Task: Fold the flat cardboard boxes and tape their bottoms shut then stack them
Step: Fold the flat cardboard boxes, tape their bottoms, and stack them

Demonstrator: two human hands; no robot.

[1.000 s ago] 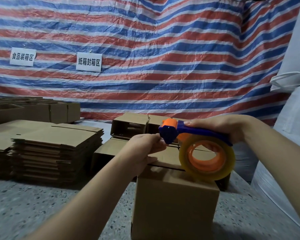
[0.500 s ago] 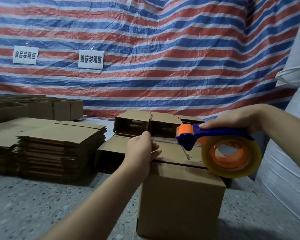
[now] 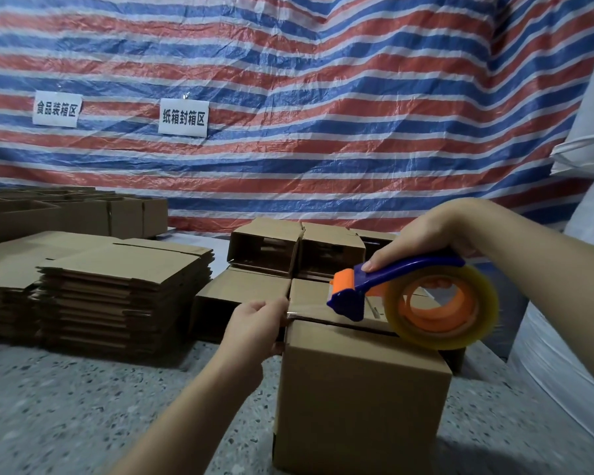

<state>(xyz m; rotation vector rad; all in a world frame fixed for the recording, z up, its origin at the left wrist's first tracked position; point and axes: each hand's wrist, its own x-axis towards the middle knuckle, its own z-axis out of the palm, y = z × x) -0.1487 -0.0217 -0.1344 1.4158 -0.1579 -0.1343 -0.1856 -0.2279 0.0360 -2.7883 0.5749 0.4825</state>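
A folded cardboard box [image 3: 357,399] stands on the speckled floor right in front of me, flaps closed on top. My right hand [image 3: 429,234] grips the blue handle of a tape dispenser [image 3: 391,286] with an orange head and a clear tape roll [image 3: 439,306], held just over the box top. A strip of clear tape runs from the dispenser head leftward to the box's left top edge. There my left hand [image 3: 254,323] pinches the tape end against the box corner.
Two stacks of flat cardboard boxes [image 3: 117,289] lie at the left. Several folded boxes [image 3: 295,248] lie on their sides behind the one I work on, with more boxes [image 3: 83,214] at the far left. A striped tarp hangs behind; white sacks [image 3: 580,303] stand at the right.
My right hand has drawn the dispenser rightward across the box top, pulling out tape. My left hand has stayed at the left edge, holding the tape end.
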